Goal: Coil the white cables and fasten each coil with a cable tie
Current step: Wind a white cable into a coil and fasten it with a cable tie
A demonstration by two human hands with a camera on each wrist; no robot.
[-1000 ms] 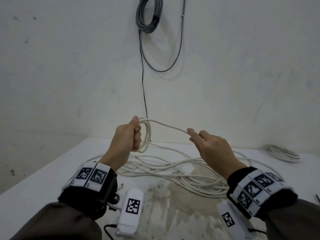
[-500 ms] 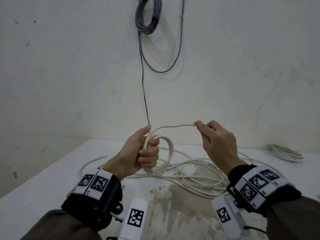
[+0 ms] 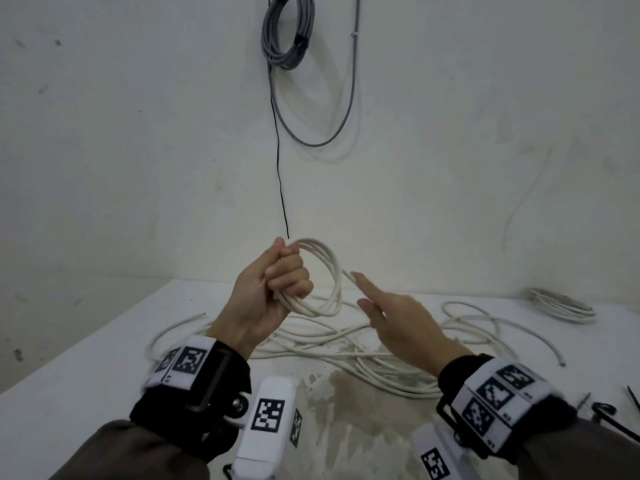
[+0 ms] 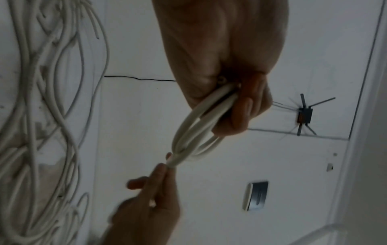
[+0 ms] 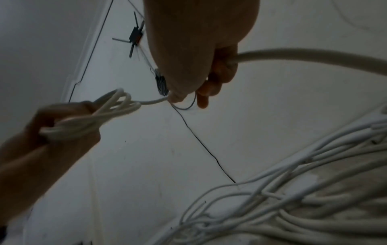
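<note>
white cable coil, left hand grip, no legible writing

White cable; grey coil on wall; blk/wht checker wristbands; table white.

Loose white cable sprawls over the middle of the table, blocking the centre. Bare tabletop lies open at lower left. At far right, a finished coil sits by the wall, black cable ties at the right edge. Upper centre, a grey cable bundle hangs on the wall, open wall either side.
</note>
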